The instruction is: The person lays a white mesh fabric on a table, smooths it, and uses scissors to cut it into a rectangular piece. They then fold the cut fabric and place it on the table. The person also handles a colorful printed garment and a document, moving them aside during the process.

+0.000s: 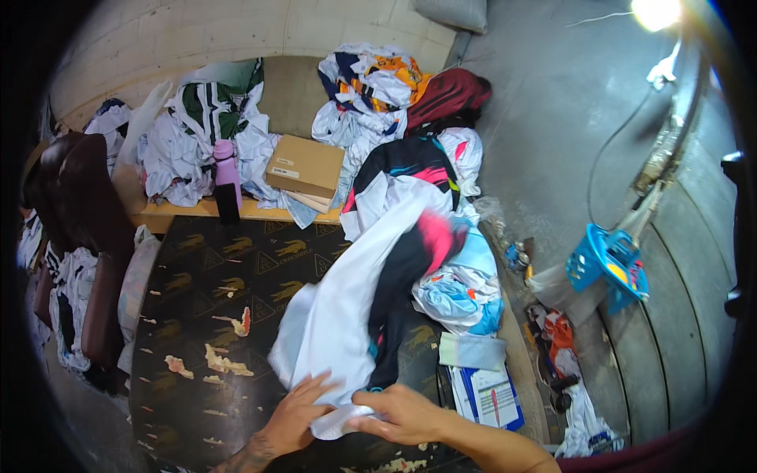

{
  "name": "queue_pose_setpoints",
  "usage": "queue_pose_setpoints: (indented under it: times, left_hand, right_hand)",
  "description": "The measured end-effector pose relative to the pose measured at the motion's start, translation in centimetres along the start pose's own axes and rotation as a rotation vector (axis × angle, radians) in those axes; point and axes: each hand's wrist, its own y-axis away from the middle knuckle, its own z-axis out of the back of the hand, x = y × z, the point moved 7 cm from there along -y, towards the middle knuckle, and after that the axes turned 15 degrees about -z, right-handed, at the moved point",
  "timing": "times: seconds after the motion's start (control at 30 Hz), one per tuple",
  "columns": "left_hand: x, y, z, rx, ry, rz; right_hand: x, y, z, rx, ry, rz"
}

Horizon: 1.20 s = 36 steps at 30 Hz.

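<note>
A white garment [335,307] with black and pink parts stretches from the heap at the far side of the table toward me, partly smeared by motion. My right hand [398,414] is closed on its near white end, thumb pressed on the cloth. Beside it, my left hand [296,418] lies against the white fabric with its fingers stretched out and slightly apart. Under both hands is the dark patterned tabletop [213,315], its surface worn through in patches.
Heaped clothes [367,87] and a cardboard box [306,165] lie beyond the table, beside a pink bottle [225,169] and a black upright object [227,204]. At right are papers with a pen [493,398] and a hanging blue basket [603,264]. A brown chair [87,205] stands left.
</note>
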Motion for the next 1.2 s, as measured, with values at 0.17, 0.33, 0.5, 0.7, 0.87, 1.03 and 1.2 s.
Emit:
queue_pose_setpoints:
  times: [0.17, 0.33, 0.5, 0.7, 0.87, 1.03, 1.2]
  left_hand:
    - [-9.5, 12.5, 17.2, -0.195, -0.043, 0.205]
    - [-12.9, 29.8, 39.5, -0.853, -1.265, 0.247]
    - [-16.2, 50.3, 60.5, -1.044, -1.639, 0.59]
    - [-27.2, 68.0, 48.4, -1.171, -1.789, 0.103]
    - [-14.5, 69.9, 7.8, -0.706, -0.954, 0.935]
    - [-12.7, 63.8, -20.4, 0.088, -0.305, 0.976]
    - [-7.8, 55.6, -11.6, -0.392, -0.201, 0.82]
  right_hand:
    - [12.1, 1.4, -1.8, -0.365, 0.547, 0.018]
    - [12.1, -2.6, -6.2, -0.602, 0.652, -0.035]
    - [13.9, -9.7, 4.9, -0.943, 0.826, -0.288]
    - [19.0, 3.5, 13.1, -1.737, 0.316, 0.587]
    - [2.6, -0.2, 3.1, -0.981, 0.364, 0.168]
    - [-15.7, -0.2, 2.0, -0.859, 0.283, -0.234]
    - [-18.3, -1.7, -10.0, -0.388, 0.805, -0.43]
